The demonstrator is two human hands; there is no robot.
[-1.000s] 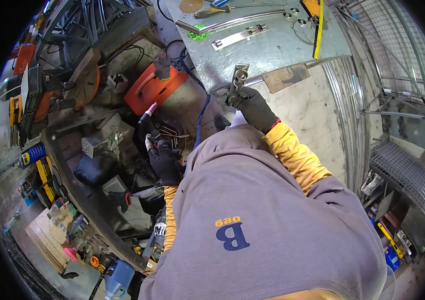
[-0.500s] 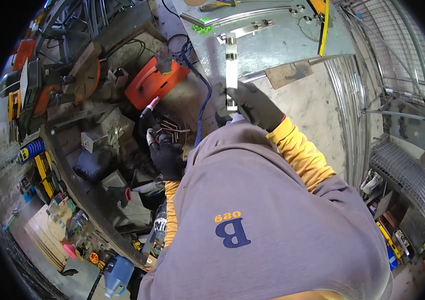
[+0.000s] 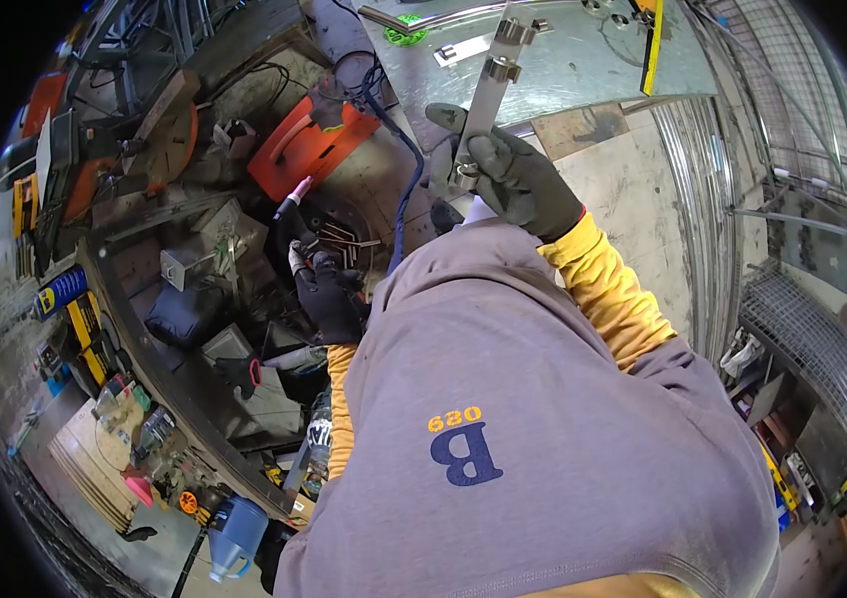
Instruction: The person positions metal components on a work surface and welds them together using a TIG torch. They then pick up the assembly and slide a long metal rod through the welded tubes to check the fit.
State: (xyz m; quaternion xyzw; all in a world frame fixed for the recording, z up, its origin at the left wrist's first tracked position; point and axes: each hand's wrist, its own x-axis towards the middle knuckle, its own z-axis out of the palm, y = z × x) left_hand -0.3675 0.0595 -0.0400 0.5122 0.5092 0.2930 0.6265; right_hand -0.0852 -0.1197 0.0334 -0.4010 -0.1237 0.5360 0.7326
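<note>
My right hand (image 3: 523, 184), in a dark work glove, is closed around the lower end of a flat metal strip (image 3: 484, 110). Short shiny round metal pieces stand on the strip near its ends, and it tilts up over the metal-topped table (image 3: 593, 80). My left hand (image 3: 329, 299), also gloved, is low on the left. It grips a black welding torch (image 3: 291, 209) with a pink nozzle, pointing up towards an orange case (image 3: 309, 149). Thin rods (image 3: 343, 239) lie just right of the left hand. A second metal strip (image 3: 463, 50) lies on the table.
A dark blue cable (image 3: 413, 189) runs down beside the table. Loose metal rings (image 3: 621, 20) and a yellow measuring tool (image 3: 653, 50) are on the tabletop. Long metal profiles (image 3: 692, 219) lie on the right. A cluttered metal-framed bench (image 3: 159, 394) with a blue jug (image 3: 236, 538) stands left.
My right hand has turned the metal strip, its far end swinging right and closer to the camera. The view has shifted slightly. My left hand stays low with the torch.
</note>
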